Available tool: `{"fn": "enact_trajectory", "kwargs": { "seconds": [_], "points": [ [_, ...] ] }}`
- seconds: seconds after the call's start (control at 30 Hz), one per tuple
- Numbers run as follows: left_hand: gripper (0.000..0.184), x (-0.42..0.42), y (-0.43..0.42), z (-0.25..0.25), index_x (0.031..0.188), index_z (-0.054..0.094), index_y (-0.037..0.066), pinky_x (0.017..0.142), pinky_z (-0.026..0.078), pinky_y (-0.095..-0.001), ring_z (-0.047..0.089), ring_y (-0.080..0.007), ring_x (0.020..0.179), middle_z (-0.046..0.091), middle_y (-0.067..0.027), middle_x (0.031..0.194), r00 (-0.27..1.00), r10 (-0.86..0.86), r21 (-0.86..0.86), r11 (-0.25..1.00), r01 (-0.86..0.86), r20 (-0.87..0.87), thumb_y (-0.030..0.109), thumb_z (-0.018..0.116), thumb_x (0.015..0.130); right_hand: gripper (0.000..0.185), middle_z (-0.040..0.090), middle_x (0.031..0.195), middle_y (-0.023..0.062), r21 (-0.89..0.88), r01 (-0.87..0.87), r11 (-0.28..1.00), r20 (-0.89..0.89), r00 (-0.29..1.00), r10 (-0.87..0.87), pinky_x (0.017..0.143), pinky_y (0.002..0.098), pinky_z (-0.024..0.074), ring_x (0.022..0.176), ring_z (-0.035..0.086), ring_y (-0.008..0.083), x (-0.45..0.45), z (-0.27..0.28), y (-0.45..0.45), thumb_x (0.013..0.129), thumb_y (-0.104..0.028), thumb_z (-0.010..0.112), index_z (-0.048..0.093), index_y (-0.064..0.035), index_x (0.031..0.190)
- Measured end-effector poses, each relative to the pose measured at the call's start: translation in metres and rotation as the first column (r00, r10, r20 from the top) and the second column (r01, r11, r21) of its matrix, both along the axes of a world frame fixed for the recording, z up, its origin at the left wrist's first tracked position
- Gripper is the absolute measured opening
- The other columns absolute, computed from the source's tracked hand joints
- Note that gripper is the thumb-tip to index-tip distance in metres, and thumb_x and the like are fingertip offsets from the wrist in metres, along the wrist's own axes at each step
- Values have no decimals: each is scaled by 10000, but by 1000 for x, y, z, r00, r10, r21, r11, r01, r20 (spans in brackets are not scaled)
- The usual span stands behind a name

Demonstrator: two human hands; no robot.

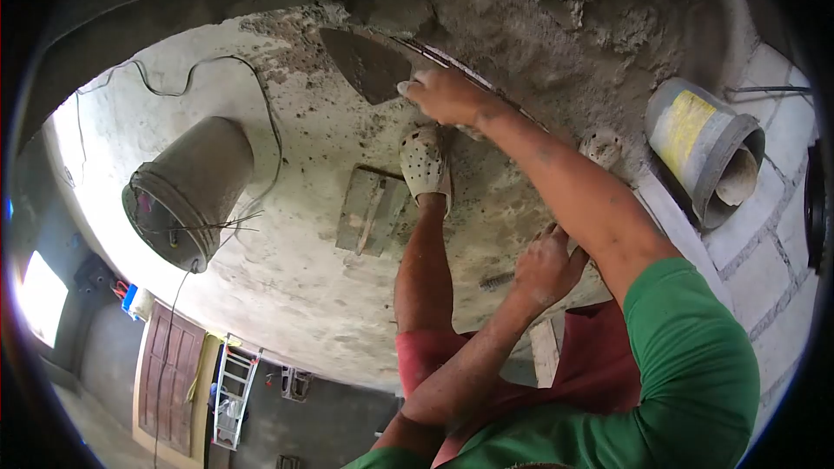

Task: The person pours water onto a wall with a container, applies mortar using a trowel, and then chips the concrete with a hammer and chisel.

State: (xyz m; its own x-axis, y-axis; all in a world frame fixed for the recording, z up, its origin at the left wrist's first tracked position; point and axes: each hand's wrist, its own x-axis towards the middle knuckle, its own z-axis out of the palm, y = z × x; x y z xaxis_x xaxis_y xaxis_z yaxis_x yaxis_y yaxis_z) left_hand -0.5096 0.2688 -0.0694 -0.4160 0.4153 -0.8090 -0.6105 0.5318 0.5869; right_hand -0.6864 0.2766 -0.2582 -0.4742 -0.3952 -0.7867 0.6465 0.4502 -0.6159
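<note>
My right hand (447, 95) is closed round the handle of a pointed trowel (365, 65). The trowel's broad, mortar-grey blade points up and left, beside the edge of the rough grey mortar (556, 61). My left hand (549, 269) is lower, beneath my right forearm, with its fingers curled; whatever may be inside them is hidden. A flat float (358, 208) with a bar handle lies on the floor left of my leg. My light clog (424, 161), full of holes, stands just below the trowel, and the other clog (601, 148) is partly behind my right arm.
A grey bucket (204, 174) lies tipped on the left, near a dark cable (274, 122). Another bucket (686, 139) with a yellow label leans by the block wall (764, 234) on the right. A ladder (233, 395) and a wooden door (169, 373) are further off.
</note>
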Motion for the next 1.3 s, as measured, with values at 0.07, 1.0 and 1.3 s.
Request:
{"fn": "enact_trajectory", "kwargs": {
  "seconds": [0.07,1.0,1.3],
  "points": [
    [411,1,-2,-2,1219,591,8,900,491,-527,612,-457,1067,640,-262,1181,1000,-12,-6,1000,12,-14,253,644,894,510,662,770,207,338,2,941,-616,756,220,690,483,536,716,677,357,19,-18,-21,1021,-379,511,579,96,1193],
    [494,4,1,-3,1307,533,12,942,494,-519,581,-446,1158,601,-280,1248,998,-63,38,997,63,2,268,648,900,348,696,1030,194,573,82,815,-473,845,247,816,553,548,917,672,406,-18,-74,36,1002,-345,530,694,-55,1101],
    [474,-4,2,1,1336,540,29,989,468,-505,572,-437,1199,604,-257,1287,997,-41,15,999,40,68,251,619,926,486,665,1099,250,571,132,810,-431,888,159,825,565,531,1005,651,417,-5,-79,70,1023,-439,496,643,12,1132]
  ]
}}
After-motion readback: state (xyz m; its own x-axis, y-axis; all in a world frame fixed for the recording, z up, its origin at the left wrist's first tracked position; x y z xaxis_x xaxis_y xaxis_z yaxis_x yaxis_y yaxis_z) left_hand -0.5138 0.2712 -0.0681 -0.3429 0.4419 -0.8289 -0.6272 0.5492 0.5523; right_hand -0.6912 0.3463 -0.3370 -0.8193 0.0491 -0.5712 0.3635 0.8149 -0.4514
